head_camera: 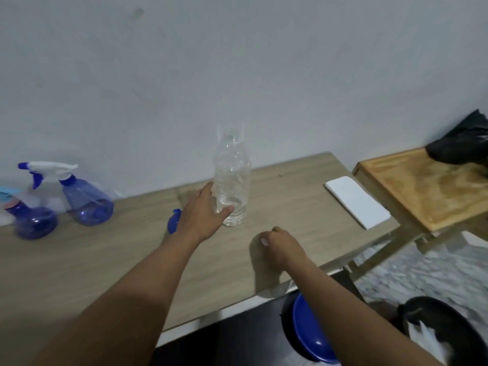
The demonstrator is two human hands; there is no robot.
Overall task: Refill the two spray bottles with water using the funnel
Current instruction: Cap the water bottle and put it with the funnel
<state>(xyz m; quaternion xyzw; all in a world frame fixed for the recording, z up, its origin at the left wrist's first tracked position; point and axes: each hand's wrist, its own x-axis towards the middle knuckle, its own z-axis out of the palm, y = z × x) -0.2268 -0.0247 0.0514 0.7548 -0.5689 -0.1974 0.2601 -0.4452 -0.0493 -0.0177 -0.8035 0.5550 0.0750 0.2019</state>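
Note:
A clear plastic water bottle (232, 180) stands upright mid-table with a little water at the bottom and no cap on its neck. My left hand (200, 215) reaches to its lower left side, fingers straight, thumb touching the base. My right hand (282, 247) rests on the table in front of the bottle, its curled fingers pinching a small white cap (264, 242). A blue funnel (173, 223) lies mostly hidden behind my left wrist. Two blue spray bottles stand at the far left: one (87, 204) with a white and blue trigger head, the other (34, 223) blurred.
A folded white cloth or paper (356, 202) lies at the table's right end. A wooden side table (422, 191) with a black bag (462, 146) stands beyond it. Below the table's front edge are a blue basin (309, 336) and a black bin (449, 328).

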